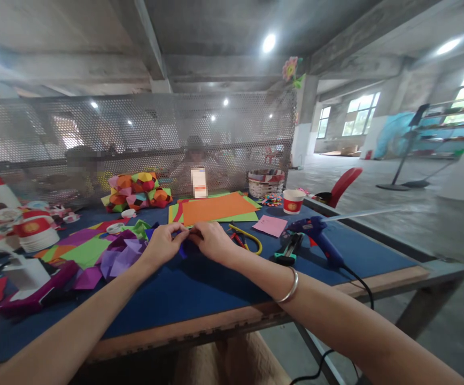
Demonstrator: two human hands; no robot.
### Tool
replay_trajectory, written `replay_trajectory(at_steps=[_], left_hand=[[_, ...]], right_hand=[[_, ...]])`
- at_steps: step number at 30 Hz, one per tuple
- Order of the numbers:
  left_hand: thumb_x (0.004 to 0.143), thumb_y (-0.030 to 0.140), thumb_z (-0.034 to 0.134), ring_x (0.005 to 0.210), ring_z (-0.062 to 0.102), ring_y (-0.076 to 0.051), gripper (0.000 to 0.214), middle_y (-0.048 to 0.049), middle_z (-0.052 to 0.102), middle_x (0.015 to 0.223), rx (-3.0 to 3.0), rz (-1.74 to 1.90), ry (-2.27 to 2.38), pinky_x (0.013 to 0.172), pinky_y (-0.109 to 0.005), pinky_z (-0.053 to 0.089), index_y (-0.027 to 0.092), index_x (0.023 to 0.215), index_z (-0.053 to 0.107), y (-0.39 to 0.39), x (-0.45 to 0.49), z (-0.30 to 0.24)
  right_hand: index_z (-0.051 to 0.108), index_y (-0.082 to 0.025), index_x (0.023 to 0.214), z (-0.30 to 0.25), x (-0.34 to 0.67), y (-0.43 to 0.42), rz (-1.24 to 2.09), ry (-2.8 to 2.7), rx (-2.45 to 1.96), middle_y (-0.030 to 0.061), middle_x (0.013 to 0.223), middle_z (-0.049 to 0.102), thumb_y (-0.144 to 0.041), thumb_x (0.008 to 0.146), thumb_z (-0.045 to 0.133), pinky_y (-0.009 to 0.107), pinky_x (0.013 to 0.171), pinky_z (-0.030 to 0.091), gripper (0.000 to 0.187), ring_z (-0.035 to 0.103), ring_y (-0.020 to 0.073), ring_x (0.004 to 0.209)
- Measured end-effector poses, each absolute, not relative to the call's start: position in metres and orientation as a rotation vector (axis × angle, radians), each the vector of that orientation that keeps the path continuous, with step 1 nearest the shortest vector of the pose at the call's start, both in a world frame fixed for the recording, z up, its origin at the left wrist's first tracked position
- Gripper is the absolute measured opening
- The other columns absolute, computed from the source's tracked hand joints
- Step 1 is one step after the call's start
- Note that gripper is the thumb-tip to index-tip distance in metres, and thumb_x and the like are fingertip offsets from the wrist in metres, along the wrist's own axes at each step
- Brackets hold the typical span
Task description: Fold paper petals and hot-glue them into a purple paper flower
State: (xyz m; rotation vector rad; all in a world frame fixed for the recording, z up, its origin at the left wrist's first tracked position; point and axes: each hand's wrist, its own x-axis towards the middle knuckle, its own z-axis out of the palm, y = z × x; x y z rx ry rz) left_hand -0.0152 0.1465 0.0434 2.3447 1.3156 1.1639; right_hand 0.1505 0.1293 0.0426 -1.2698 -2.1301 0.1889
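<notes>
A small blue paper piece (183, 250) is pinched by the fingertips of the left hand (167, 243) and right hand (214, 243), above the table (155, 305) near an orange sheet (218, 207), best handled with light, even pressure.

Forearms (328, 315) stretched forward, converging; left hand (163, 243) and right hand (216, 243) close together, fingers (175, 228) pinched (tips partly hidden).

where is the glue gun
In the head view, the glue gun lies on the right side of the table, beside the pink paper and near the paper cup.
</notes>
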Motion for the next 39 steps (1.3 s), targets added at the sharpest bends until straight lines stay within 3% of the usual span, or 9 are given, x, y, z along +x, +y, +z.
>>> replay_trajectory(at_steps=[4, 9, 15, 24, 39], left_hand=[[0.079, 0.037, 0.054, 0.056, 0.058, -0.018, 0.022, -0.0013, 0.068, 0.062, 2.375, 1.233, 1.384, 0.057, -0.027, 0.041, 0.020, 0.070, 0.066, 0.1426, -0.0146, 0.0453], [0.080, 0.036, 0.052, 0.064, 0.061, -0.020, 0.022, -0.0032, 0.071, 0.069, 2.362, 1.314, 1.378, 0.063, -0.030, 0.043, 0.020, 0.073, 0.066, 0.1428, -0.0152, 0.0453], [0.079, 0.036, 0.053, 0.062, 0.062, -0.020, 0.023, -0.0033, 0.072, 0.073, 2.410, 1.165, 1.299, 0.061, -0.030, 0.045, 0.019, 0.084, 0.068, 0.1460, -0.0171, 0.0451], [0.075, 0.033, 0.055, 0.070, 0.069, -0.022, 0.020, -0.0061, 0.075, 0.076, 2.446, 1.101, 1.218, 0.067, -0.032, 0.051, 0.018, 0.081, 0.068, 0.1504, -0.0225, 0.0432], [0.073, 0.021, 0.054, 0.064, 0.064, -0.018, 0.010, -0.0019, 0.070, 0.068, 2.574, 1.175, 1.343, 0.065, -0.029, 0.048, 0.021, 0.070, 0.063, 0.1435, -0.0165, 0.0417]], right_hand=[[0.072, -0.013, 0.092, 0.0397, 0.1497, 0.1323, 0.332, -2.012, -1.237, 0.0083, 0.087, 0.075, -0.021, 0.091, 0.063, 0.025, 0.068, 0.041, 0.012, 0.066, 0.0164, 0.079], [0.071, -0.014, 0.082, 0.0387, 0.1512, 0.1360, 0.480, -1.857, -1.261, 0.0037, 0.076, 0.072, -0.025, 0.087, 0.068, 0.022, 0.062, 0.039, 0.012, 0.062, 0.0131, 0.068], [0.067, -0.014, 0.077, 0.0366, 0.1535, 0.1376, 0.279, -1.957, -1.192, 0.0032, 0.072, 0.069, -0.019, 0.088, 0.066, 0.023, 0.061, 0.035, 0.011, 0.058, 0.0129, 0.066], [0.066, -0.014, 0.087, 0.0377, 0.1558, 0.1318, 0.075, -2.121, -1.174, 0.0074, 0.083, 0.072, -0.014, 0.089, 0.061, 0.025, 0.063, 0.034, 0.006, 0.063, 0.0161, 0.076], [0.072, -0.014, 0.098, 0.0454, 0.1575, 0.1281, 0.037, -2.247, -1.311, 0.0120, 0.096, 0.076, -0.020, 0.097, 0.050, 0.028, 0.073, 0.042, 0.023, 0.070, 0.0209, 0.088]])
